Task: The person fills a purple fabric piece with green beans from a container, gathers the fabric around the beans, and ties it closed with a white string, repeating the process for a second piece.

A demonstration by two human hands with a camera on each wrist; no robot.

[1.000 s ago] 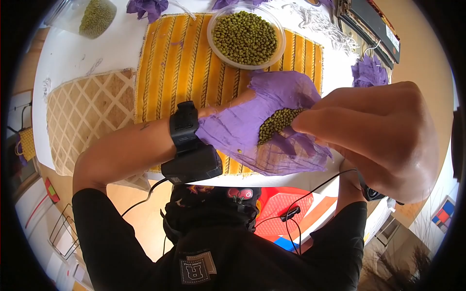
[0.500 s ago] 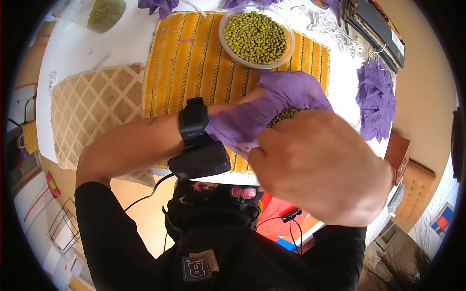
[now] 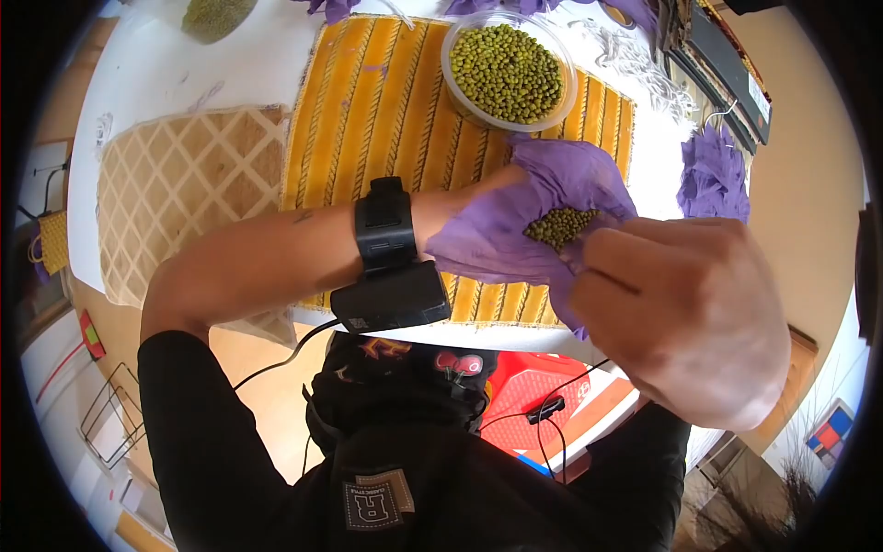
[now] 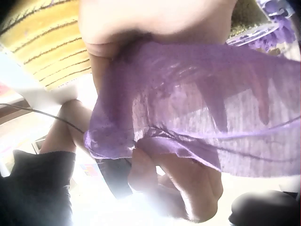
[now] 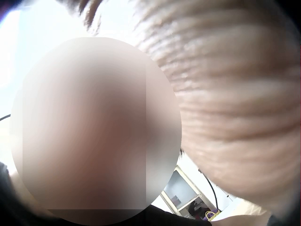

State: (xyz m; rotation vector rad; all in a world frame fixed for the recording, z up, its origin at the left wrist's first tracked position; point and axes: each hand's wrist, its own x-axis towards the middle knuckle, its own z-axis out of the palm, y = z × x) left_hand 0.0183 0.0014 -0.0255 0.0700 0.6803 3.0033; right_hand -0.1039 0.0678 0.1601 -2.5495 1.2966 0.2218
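A thin purple cloth (image 3: 492, 235) lies draped over my left hand (image 4: 160, 21), holding a small heap of green mung beans (image 3: 559, 227). Through the fabric in the left wrist view, the fingers of that hand show extended beneath it. My right hand (image 3: 685, 313) pinches the near edge of the cloth between thumb and fingers, close beside the heap. In the right wrist view, skin and a blurred patch fill most of the picture, so the fingertips are hidden. Just beyond the cloth stands a round clear tub (image 3: 572, 92) full of mung beans.
Under the tub lies a yellow striped mat (image 3: 368, 101), with a beige lattice-patterned cloth (image 3: 189, 184) to its left. Purple cloth pieces (image 3: 716, 175) and white strings (image 3: 639, 64) sit at the right. Farther back left is another heap of green grains (image 3: 216, 17).
My right hand first swept over the near side of the cloth, then drew back right with its edge pinched. The cloth has gathered closer around the beans.
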